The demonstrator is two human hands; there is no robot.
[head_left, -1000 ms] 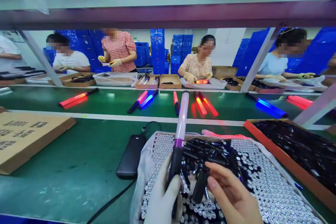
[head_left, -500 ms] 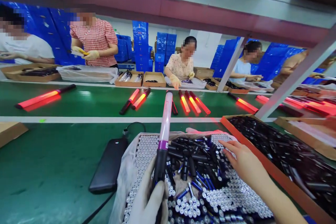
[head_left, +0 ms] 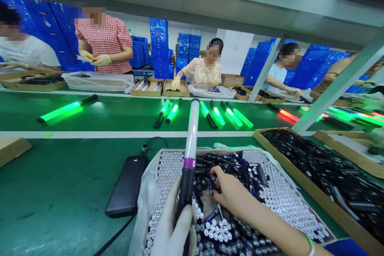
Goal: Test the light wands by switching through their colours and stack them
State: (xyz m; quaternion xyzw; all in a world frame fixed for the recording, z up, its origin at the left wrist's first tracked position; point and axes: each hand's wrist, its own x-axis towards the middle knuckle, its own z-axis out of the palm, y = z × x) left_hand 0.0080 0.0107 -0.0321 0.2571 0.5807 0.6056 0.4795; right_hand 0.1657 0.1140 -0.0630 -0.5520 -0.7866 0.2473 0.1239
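My gloved left hand [head_left: 177, 220] is wrapped round the black handle of a light stick [head_left: 191, 140], held upright with a slight tilt. Its clear tube is unlit, with a purple band above the handle. My bare right hand [head_left: 232, 192] reaches into the box, fingers curled and thumb towards the index finger. A blue battery [head_left: 211, 187] shows between those fingertips; the other fingers are partly hidden. Below both hands, a plastic-lined box [head_left: 147, 182] holds standing batteries [head_left: 279, 184], loose blue batteries and black caps or tubes.
A black power bank [head_left: 127, 186] with a cable lies left of the box. To the right stands a carton of black parts [head_left: 324, 172]. Beyond, lit light sticks [head_left: 234, 115] lie on a green belt [head_left: 132, 112]. Several co-workers sit opposite; a slanted post [head_left: 333, 84] rises at right.
My right hand has moved left and down from the far right batteries into the middle of the box. Most belt sticks turned from red to green. A co-worker's hand moved to a carton.
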